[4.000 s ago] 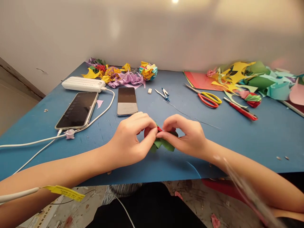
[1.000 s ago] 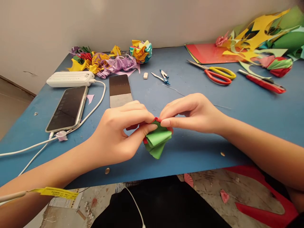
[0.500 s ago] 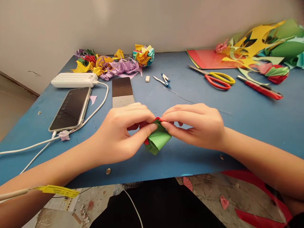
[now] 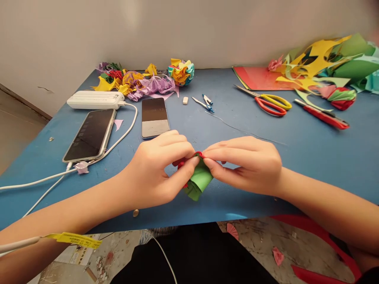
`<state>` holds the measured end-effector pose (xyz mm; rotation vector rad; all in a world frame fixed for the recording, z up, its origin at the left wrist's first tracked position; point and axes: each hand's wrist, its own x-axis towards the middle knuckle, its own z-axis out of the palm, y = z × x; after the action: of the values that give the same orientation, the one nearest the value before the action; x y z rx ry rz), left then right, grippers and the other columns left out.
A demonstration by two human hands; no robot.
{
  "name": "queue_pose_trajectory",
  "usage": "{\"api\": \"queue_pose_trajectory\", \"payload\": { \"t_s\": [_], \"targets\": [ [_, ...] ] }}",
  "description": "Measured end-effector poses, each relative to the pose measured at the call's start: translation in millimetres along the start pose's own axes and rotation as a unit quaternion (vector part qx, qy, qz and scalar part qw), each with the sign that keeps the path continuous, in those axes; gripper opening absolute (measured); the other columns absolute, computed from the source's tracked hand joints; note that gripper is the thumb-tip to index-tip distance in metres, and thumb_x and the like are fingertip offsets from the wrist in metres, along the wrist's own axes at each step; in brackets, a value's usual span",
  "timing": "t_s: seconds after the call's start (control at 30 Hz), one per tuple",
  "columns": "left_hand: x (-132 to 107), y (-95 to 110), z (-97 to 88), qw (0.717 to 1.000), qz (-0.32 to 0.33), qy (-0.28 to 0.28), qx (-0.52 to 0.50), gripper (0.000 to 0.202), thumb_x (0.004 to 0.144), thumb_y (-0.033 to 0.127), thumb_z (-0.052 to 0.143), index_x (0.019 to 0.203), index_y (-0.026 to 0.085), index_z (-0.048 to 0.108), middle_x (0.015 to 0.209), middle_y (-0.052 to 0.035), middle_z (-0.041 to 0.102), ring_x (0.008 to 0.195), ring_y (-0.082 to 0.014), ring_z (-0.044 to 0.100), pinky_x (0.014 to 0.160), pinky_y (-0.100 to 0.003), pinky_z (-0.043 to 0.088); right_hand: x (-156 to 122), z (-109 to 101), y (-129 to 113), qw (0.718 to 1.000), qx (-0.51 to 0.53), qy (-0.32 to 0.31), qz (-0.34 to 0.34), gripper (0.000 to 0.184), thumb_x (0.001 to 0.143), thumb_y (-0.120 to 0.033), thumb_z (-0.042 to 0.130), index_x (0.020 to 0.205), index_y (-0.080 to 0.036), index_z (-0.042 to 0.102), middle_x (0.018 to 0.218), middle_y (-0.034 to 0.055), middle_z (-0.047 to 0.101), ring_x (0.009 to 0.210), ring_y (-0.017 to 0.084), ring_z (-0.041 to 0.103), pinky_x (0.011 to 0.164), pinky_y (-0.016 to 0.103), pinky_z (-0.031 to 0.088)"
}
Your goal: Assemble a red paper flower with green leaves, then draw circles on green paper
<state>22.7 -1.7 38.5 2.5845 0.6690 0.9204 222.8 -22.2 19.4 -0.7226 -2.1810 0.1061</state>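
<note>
Over the front part of the blue table, a red and green paper flower [image 4: 200, 178] is held between both hands. Its green paper hangs downward, and a red edge shows at the top. My left hand [image 4: 166, 169] is closed on its left side, thumb in front and fingers behind. From the right, my right hand [image 4: 245, 163] pinches the red edge between thumb and fingertips. My fingers hide part of the red paper. Beyond my left hand lies a dark phone [image 4: 154, 117].
Left, a white power bank [image 4: 95, 99] and another phone [image 4: 89, 135] trail white cables. Behind are crumpled paper pieces [image 4: 158, 84], a paper ball [image 4: 181, 72], an eraser [image 4: 185, 100] and a compass [image 4: 204, 103]. Right lie scissors [image 4: 268, 103], a cutter [image 4: 322, 114] and paper scraps [image 4: 319, 59].
Both hands and the paper flower sit slightly lower in view, partly because the camera has shifted. My right fingertips have moved a little along the red edge; both hands still grip it.
</note>
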Motion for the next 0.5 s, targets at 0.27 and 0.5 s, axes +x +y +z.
{"api": "queue_pose_trajectory", "payload": {
  "t_s": [0.27, 0.5],
  "targets": [
    [-3.9, -7.1, 1.8, 0.993, 0.096, 0.029, 0.065, 0.014, 0.081, 0.008, 0.052, 0.07, 0.017, 0.053, 0.065, -0.0011, 0.054, 0.059, -0.0122, 0.042, 0.059, -0.028, 0.04, 7.6, -10.5, 2.5, 0.986, 0.137, -0.076, 0.051, 0.018, 0.083, -0.012, 0.055, 0.092, -0.02, 0.068, 0.09, 0.0025, 0.071, 0.078, 0.011, 0.066, 0.073, 0.023, 0.055],
    [-4.2, -11.2, 0.4, 0.99, 0.121, 0.015, 0.067, 0.013, 0.081, 0.008, 0.054, 0.073, 0.018, 0.051, 0.071, -0.0017, 0.055, 0.063, -0.0125, 0.043, 0.063, -0.028, 0.042, 8.4, -10.2, 6.7, 0.975, 0.194, -0.075, 0.081, 0.013, 0.082, -0.017, 0.059, 0.089, -0.022, 0.07, 0.08, 0.0012, 0.07, 0.072, 0.012, 0.062, 0.068, 0.027, 0.053]
  ]
}}
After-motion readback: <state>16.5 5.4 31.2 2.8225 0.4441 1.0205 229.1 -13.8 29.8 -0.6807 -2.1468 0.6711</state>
